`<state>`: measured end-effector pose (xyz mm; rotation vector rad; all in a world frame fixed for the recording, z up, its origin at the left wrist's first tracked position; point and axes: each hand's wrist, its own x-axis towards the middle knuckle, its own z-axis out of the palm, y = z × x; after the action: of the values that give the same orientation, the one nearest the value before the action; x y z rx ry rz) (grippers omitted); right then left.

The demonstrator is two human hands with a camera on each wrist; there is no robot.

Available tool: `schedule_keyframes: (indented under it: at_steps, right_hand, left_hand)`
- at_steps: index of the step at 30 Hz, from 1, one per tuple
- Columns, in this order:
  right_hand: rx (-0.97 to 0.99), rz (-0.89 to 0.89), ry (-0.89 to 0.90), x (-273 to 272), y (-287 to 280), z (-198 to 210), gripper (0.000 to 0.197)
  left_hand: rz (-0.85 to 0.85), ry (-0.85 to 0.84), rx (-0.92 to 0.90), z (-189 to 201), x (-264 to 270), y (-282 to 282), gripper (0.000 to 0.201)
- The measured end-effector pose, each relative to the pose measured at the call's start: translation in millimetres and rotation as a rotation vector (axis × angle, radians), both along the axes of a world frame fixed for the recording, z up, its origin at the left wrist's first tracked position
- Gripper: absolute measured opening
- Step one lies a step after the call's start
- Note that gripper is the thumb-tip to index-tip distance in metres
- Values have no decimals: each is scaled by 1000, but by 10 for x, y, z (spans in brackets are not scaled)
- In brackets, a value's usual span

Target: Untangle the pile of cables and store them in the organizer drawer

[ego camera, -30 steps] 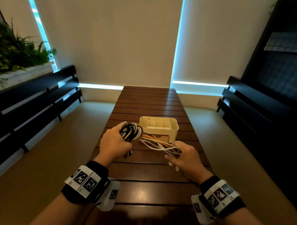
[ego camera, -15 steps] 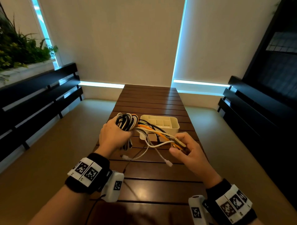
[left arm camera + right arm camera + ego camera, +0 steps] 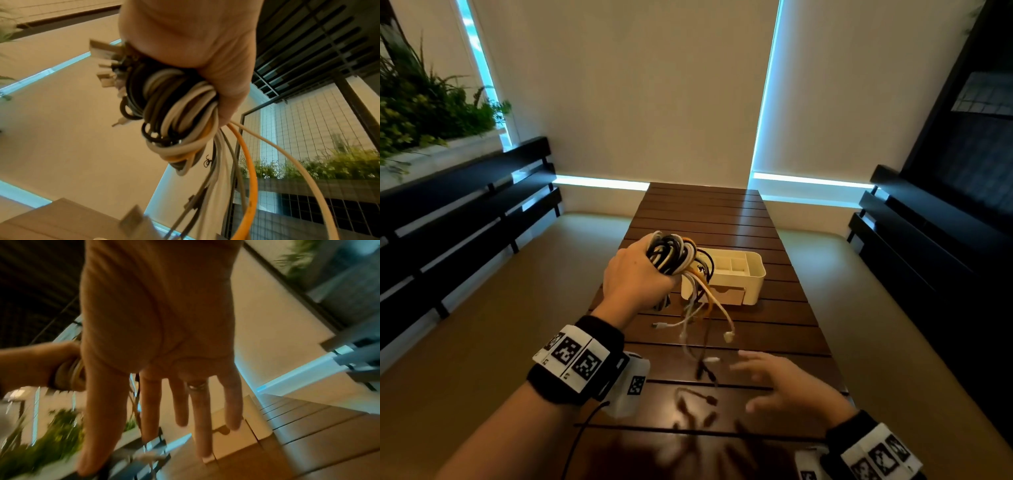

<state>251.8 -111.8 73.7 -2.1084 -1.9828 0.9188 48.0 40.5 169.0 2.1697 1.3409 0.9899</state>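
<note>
Left hand [image 3: 635, 274] fisted round tangled black, white and orange cable bundle [image 3: 674, 255] beside cream plastic organizer [image 3: 751, 274]; right hand [image 3: 787, 387] spread, empty.

1. The right hand [image 3: 160, 331] fills most of the frame, palm toward the camera, fingers [image 3: 200, 418] straight and spread, holding nothing.
2. A ring [image 3: 196, 384] sits at the base of one finger.
3. At the left edge the left hand [image 3: 30, 366] grips a bundle of cables [image 3: 72, 374]; thin strands hang down from it behind the right hand's fingers.
4. Beyond the fingertips stands the cream organizer [image 3: 232, 439], blurred, with a small handle on its front.
5. It rests on the slatted wooden table [image 3: 320, 431].
6. Green plants [image 3: 51, 439] smear across the lower left, blurred by motion.
7. A pale wall [image 3: 267, 313] rises behind.
</note>
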Motion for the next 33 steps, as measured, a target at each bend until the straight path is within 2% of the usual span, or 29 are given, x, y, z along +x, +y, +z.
schedule_keyframes:
  at_steps: [2,4,6,8,10,13,15,17,19,21,23,24,25,26,28,31,33]
  right_hand:
    - [103,-107,46,49,17,199,34]
    - [360,-279,110,52,75,446,10]
    - [677,-464,328,-34,161,710,2]
    - [931,-565,510,-179,265,915,14]
    - [1178,-622,535,-337,323,1064,28]
    - [1652,-675,552,-465,288,1252,24]
    - [1779,-590,659,-481,248,1370,18]
    - [1702,-480,809,-504,238,1449,7]
    - [1504,-399,776,-505,265,1470,12]
    - [1145,-242,565,-463,300,1425,31]
    - [674,-80,385,-410,350,1282,68]
    - [508,-43,352,-402,381,1173,86]
    - [432,-37,365,-413,419,1041,95]
    - [433,-62,424,-436,458,903,93]
    - [481,-171,567,-488,502,628,66]
    - [328,-241,779,-510,444,379,24]
    - [289,-226,874,-485,351,339,11]
  left_hand:
    - [-25,14,11,2,-10,-30,31]
    - [-58,15,14,-3,-11,-67,30]
    - [-110,20,22,-11,10,-125,30]
    - [-163,38,40,-25,45,-186,34]
    - [-204,69,67,-46,81,-238,41]
    - [-234,145,122,-45,97,-293,45]
    - [-246,173,133,-39,89,-316,46]
    - [-260,179,151,-33,78,-335,46]
    - [-269,197,167,-23,81,-367,40]
    - [-283,192,169,-28,84,-385,34]
    - [-295,117,132,-48,80,-379,32]
    - [-294,53,97,-54,75,-378,29]
    - [-288,-22,58,-56,75,-379,26]
    - [-284,-97,18,-52,74,-384,25]
    - [-273,-208,-71,-55,82,-401,28]
    - [-229,-302,-205,-116,58,-371,35]
    - [-217,-337,-266,-181,35,-328,34]
